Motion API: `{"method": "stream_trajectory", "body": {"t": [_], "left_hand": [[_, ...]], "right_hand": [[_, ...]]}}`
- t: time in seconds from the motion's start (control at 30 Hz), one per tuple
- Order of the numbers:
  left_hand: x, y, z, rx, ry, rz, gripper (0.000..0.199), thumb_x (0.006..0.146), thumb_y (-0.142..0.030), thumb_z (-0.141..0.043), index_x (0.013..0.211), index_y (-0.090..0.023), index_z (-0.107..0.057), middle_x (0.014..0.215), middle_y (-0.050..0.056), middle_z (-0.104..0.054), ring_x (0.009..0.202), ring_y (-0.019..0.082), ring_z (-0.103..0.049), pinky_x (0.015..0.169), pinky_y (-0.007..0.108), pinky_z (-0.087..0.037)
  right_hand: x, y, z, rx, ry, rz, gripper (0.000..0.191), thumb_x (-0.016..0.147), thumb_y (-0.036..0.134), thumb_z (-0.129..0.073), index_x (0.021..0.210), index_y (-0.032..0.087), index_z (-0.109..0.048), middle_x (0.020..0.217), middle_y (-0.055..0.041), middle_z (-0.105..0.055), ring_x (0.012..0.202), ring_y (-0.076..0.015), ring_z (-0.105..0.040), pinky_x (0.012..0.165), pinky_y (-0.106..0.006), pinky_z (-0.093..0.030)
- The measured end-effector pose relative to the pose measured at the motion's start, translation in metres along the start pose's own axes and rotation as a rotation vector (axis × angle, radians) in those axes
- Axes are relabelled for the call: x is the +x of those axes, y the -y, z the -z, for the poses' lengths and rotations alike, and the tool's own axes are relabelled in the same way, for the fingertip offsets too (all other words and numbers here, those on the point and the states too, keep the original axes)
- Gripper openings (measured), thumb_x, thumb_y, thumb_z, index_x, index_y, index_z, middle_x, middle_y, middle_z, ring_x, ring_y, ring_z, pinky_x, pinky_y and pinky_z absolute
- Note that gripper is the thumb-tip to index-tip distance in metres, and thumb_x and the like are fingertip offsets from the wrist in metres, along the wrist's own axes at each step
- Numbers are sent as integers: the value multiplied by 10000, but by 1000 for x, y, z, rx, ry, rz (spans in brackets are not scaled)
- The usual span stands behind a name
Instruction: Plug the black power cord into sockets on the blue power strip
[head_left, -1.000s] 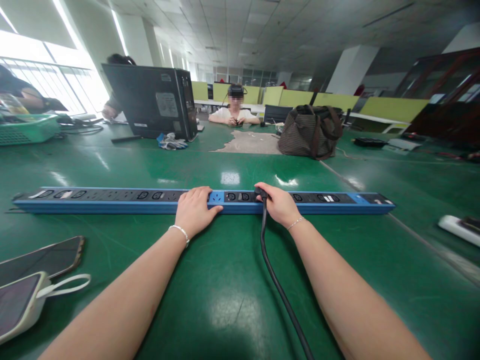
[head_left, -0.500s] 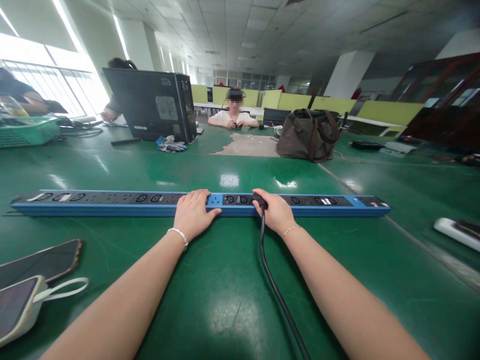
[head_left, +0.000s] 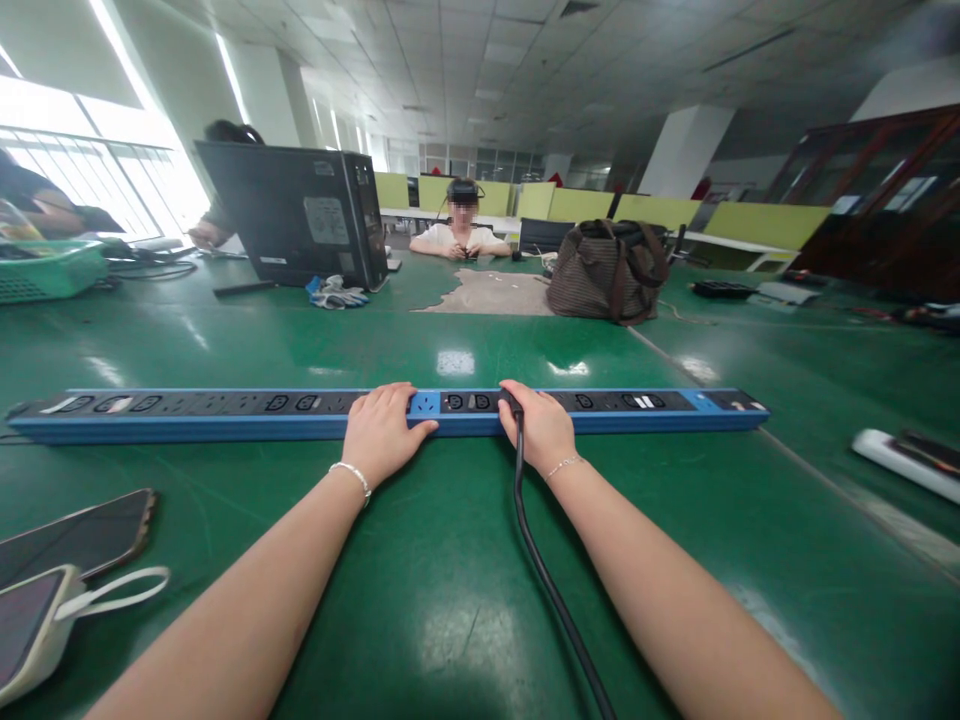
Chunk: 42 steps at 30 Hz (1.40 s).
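A long blue and black power strip (head_left: 217, 428) lies across the green table in front of me, its sockets facing up. My left hand (head_left: 381, 428) is closed over the strip left of its blue middle socket, thumb along the near side. Right of that socket, my right hand (head_left: 546, 428) grips a black plug (head_left: 513, 402) at the strip's top. A black power cord (head_left: 534, 550) runs from this plug down toward me, between my forearms. Fingers partly cover the plug, so I cannot tell how deep it sits in a socket.
On the left lie two phones, one dark (head_left: 82, 535) and one in a pale case (head_left: 30, 625) with a loop strap. Further back stand a computer tower (head_left: 289, 215), gloves (head_left: 336, 292), a brown bag (head_left: 607, 272) and a green basket (head_left: 52, 272). A person (head_left: 461, 235) sits opposite.
The whole view has shifted slightly, with the strip and both hands a little further left and lower in the picture. Both hands keep their holds on the strip and plug.
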<state>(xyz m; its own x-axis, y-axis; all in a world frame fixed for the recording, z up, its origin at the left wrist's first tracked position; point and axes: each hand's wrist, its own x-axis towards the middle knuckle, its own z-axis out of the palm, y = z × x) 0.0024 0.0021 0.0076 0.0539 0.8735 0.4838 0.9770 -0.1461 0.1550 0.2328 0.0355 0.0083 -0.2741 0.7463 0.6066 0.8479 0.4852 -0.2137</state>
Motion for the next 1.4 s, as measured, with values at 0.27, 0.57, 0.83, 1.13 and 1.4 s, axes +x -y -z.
{"method": "stream_trajectory", "body": {"t": [0.27, 0.57, 0.83, 1.13, 1.4], "left_hand": [[0, -1, 2, 16, 17, 10, 488, 780, -502, -540, 1164, -200, -529, 1255, 97, -580, 1183, 263, -485, 996, 425, -342], [0, -2, 3, 1, 23, 16, 471, 775, -478, -554, 1163, -211, -534, 1254, 98, -582, 1186, 261, -488, 999, 429, -343], [1, -3, 5, 8, 31, 16, 482, 777, -484, -552, 1160, -192, -532, 1264, 94, -576, 1180, 263, -491, 999, 429, -342], [1, -2, 4, 9, 34, 13, 473, 778, -487, -549, 1159, -207, -530, 1261, 88, -578, 1182, 260, -490, 999, 426, -344], [1, -2, 4, -1, 29, 22, 479, 770, -488, -557, 1161, -213, -535, 1261, 90, -577, 1182, 265, -489, 995, 431, -347]], "right_hand": [[-1, 4, 6, -10, 15, -12, 334, 878, 274, -428, 1162, 206, -590, 1155, -46, -655, 1028, -186, -611, 930, -346, -432], [-7, 2, -2, 11, -68, -14, 329, 882, 281, -430, 1164, 211, -586, 1124, -60, -667, 1086, -213, -584, 952, -385, -404], [-4, -3, -3, 14, -61, -62, 463, 844, 332, -473, 1245, 107, -523, 1051, -116, -679, 943, -223, -626, 895, -348, -425], [-3, -4, -5, 49, -48, -95, 311, 860, 344, -469, 1091, 185, -601, 945, -80, -699, 880, -213, -633, 888, -358, -404], [-5, -4, -10, 84, -88, -108, 299, 866, 336, -462, 1093, 189, -591, 1004, -90, -692, 954, -223, -622, 981, -411, -341]]}}
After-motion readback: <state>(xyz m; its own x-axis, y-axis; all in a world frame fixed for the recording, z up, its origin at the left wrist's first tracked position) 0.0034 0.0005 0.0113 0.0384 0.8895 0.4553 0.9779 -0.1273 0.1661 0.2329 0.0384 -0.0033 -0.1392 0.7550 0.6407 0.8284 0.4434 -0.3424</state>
